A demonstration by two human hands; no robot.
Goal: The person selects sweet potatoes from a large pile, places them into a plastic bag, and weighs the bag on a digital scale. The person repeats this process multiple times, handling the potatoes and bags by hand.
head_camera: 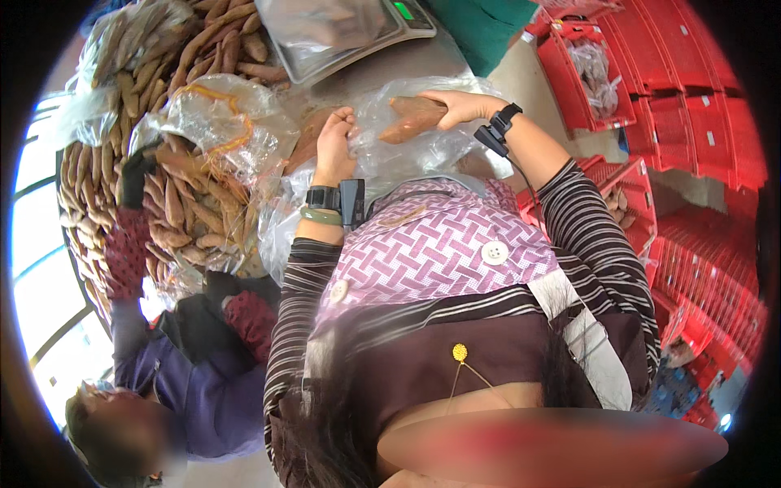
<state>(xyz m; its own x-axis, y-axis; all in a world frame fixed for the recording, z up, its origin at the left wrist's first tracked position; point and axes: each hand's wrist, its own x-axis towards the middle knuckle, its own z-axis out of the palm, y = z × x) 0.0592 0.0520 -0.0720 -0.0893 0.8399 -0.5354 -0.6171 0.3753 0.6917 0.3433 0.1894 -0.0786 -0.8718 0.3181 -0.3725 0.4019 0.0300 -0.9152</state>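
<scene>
My left hand (pixel 337 137) is closed at the edge of a clear plastic bag (pixel 390 161), its fingers pinching the film. On the right, my right hand (pixel 460 108) grips sweet potatoes (pixel 407 127), which lie over or inside the bag; which of the two I cannot tell. Just left of my left hand, another reddish-brown sweet potato (pixel 308 143) rests on the table, partly hidden by that hand. A digital scale (pixel 366 46) with a lit green display stands at the table's far side, and a filled clear bag (pixel 335 21) sits on it.
Sweet potatoes (pixel 210 52) are heaped at the far left. Nearer, a co-worker's gloved hand (pixel 139 174) touches an open bag of sweet potatoes (pixel 201 207). Red plastic crates (pixel 708 244) stand stacked on the right; one crate (pixel 549 67) holds bagged produce.
</scene>
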